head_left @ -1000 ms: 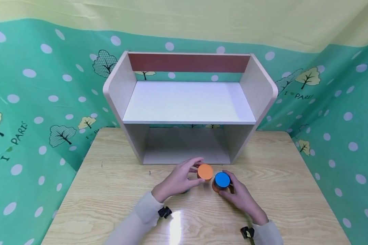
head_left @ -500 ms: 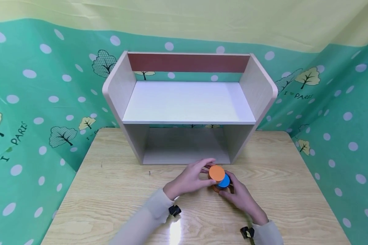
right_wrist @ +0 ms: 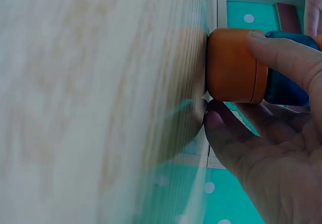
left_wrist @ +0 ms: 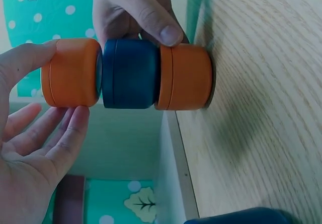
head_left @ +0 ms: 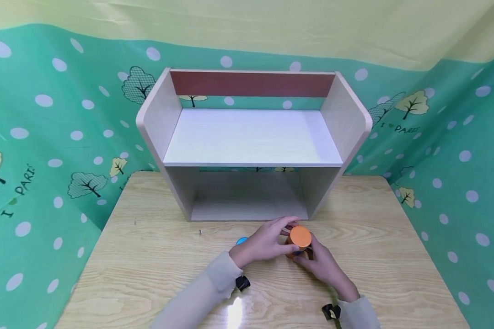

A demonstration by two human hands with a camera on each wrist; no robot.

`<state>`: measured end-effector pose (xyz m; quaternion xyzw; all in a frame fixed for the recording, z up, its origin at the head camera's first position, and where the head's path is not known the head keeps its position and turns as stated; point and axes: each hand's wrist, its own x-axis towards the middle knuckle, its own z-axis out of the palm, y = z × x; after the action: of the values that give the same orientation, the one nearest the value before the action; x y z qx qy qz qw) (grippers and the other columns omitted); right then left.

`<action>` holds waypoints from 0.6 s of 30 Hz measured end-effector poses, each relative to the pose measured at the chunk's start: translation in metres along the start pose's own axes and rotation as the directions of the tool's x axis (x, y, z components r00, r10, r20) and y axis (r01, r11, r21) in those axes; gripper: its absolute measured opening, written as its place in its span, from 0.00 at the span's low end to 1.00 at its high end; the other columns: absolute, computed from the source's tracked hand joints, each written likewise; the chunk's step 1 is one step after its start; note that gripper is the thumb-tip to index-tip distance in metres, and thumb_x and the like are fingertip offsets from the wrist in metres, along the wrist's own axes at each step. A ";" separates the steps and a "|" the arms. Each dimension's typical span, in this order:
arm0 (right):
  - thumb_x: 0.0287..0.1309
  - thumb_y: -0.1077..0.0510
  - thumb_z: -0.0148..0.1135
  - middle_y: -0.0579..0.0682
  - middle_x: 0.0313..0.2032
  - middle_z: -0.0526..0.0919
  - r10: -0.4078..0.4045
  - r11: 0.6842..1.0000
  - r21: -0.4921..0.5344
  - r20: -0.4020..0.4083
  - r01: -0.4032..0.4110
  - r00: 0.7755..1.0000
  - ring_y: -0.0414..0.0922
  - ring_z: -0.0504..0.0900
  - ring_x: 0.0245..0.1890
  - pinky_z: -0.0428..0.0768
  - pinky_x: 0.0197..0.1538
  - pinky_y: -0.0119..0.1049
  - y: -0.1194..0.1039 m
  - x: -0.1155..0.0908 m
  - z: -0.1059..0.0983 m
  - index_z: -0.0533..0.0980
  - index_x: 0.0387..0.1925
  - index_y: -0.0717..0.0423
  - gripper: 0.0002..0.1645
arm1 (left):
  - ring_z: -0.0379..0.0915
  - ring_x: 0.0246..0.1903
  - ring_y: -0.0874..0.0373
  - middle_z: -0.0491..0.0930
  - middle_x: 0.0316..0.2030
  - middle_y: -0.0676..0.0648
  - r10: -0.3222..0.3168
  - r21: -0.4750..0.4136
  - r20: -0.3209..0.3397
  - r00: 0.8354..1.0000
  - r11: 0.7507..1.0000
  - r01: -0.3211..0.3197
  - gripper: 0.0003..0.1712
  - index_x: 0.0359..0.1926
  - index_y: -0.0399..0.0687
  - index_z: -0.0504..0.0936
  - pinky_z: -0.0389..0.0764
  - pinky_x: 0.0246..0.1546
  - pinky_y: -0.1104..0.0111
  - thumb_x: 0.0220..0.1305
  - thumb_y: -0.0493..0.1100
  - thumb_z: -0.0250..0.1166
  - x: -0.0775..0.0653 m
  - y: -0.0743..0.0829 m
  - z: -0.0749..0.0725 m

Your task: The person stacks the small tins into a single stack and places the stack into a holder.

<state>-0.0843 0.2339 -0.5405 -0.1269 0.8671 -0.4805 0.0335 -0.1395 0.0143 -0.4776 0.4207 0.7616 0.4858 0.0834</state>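
Observation:
Three small round lidded canisters stand in an upright column on the table. My left hand (head_left: 267, 242) pinches the upper orange canister (left_wrist: 73, 73) between thumb and fingers. That canister sits at the top of the blue canister (left_wrist: 131, 74); whether the two fully touch, I cannot tell. Below the blue one, the lower orange canister (right_wrist: 234, 65) rests on the tabletop. My right hand (head_left: 323, 262) holds this lower one, thumb against its side near the lid seam. From the head view, the upper orange canister hides most of the column. Another blue canister (head_left: 241, 240) is partly hidden behind my left wrist.
A two-tier white shelf unit (head_left: 253, 137) stands at the back of the wooden table (head_left: 148, 256), just beyond the hands. Green dotted cloth (head_left: 45, 137) hangs behind and at both sides. Each wrist wears a small black device (head_left: 243, 283).
My left hand has carried the orange canister rightward to above the blue one, which is now covered. The second blue canister shows again behind the left wrist. My right hand has stayed in place.

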 end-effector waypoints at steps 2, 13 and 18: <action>0.58 0.64 0.72 0.57 0.62 0.75 0.001 1.000 0.013 0.006 -0.001 1.000 0.54 0.74 0.62 0.77 0.61 0.49 -0.001 0.000 0.000 0.64 0.68 0.60 0.40 | 0.74 0.55 0.65 0.75 0.60 0.49 -0.007 0.004 0.005 1.000 1.000 0.007 0.40 0.73 0.48 0.63 0.78 0.54 0.74 0.64 0.44 0.71 0.000 -0.002 0.001; 0.58 0.65 0.72 0.56 0.61 0.76 0.017 0.999 0.038 0.005 -0.017 1.000 0.50 0.75 0.60 0.78 0.59 0.46 -0.005 0.000 0.000 0.64 0.68 0.59 0.40 | 0.74 0.56 0.65 0.73 0.61 0.50 -0.021 -0.014 0.013 1.000 1.000 0.021 0.41 0.74 0.50 0.62 0.80 0.54 0.68 0.65 0.45 0.70 0.001 -0.007 0.005; 0.58 0.65 0.72 0.54 0.59 0.77 0.007 1.000 0.025 0.008 -0.008 1.000 0.49 0.76 0.58 0.79 0.58 0.45 -0.005 -0.001 -0.001 0.64 0.67 0.58 0.39 | 0.75 0.56 0.62 0.72 0.63 0.50 -0.021 -0.010 0.014 1.000 1.000 0.021 0.41 0.74 0.51 0.61 0.80 0.54 0.67 0.65 0.45 0.70 0.001 -0.007 0.006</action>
<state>-0.0827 0.2327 -0.5362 -0.1250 0.8613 -0.4908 0.0402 -0.1411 0.0174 -0.4862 0.4155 0.7629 0.4859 0.0963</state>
